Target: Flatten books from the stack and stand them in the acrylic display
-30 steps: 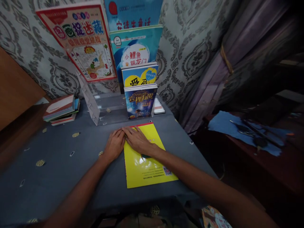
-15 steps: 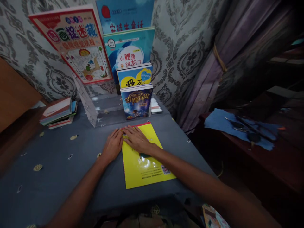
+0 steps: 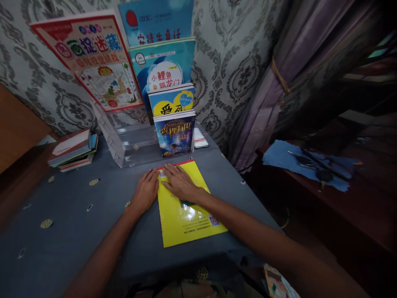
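Observation:
A yellow book (image 3: 173, 219) with a red edge along its top lies flat on the table, a QR code near its lower right corner. My right hand (image 3: 180, 182) rests palm down across its upper part, fingers stretched toward the top left corner. My left hand (image 3: 146, 188) is beside the book's left edge, its fingertips at that same corner and its fingers extended. Neither hand grips anything. Under my right wrist a small dark green patch of the cover shows; the rest there is hidden.
A clear acrylic rack (image 3: 114, 138) behind the book holds several upright books, a dark blue one (image 3: 175, 134) in front. Stacked books (image 3: 72, 149) lie at the left. On the right, a dark red surface (image 3: 310, 194) carries a blue cloth (image 3: 279, 159) with tools. A tied curtain (image 3: 263, 111) hangs behind.
The fingers of my two hands have come slightly apart, uncovering a pale printed patch at the book's top left corner. The whole view has shifted a little; the book stays flat.

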Motion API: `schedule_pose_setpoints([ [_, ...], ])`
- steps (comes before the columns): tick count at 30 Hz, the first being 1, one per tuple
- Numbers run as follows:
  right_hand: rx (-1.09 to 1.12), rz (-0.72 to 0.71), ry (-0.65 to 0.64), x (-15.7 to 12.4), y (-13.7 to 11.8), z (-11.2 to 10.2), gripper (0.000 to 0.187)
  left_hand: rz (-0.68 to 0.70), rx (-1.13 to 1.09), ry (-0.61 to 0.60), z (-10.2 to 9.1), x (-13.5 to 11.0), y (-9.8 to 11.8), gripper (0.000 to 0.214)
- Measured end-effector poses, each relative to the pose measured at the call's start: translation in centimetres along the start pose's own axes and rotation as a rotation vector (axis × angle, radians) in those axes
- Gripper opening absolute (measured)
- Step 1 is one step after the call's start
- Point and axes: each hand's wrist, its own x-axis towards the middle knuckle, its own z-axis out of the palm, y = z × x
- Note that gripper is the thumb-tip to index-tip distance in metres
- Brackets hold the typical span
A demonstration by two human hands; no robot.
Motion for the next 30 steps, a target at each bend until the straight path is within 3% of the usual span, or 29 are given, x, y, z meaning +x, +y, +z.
schedule_pose_setpoints([
  [13, 0.034, 0.054, -0.047, -0.2, 0.3, -0.5, 0.06, 0.008, -0.008, -0.001, -0.4, 0.1, 0.1, 0.04],
  [24, 0.116, 0.091, -0.001, -0.5, 1.4, -0.6, 0.057, 0.004, -0.003, -0.017, -0.4, 0.1, 0.1, 0.04],
  [30, 0.055, 0.088, 0.019, -1.2, 1.7, -0.7, 0.057, 0.001, -0.006, -0.015, -0.2, 0.0, 0.0, 0.041],
])
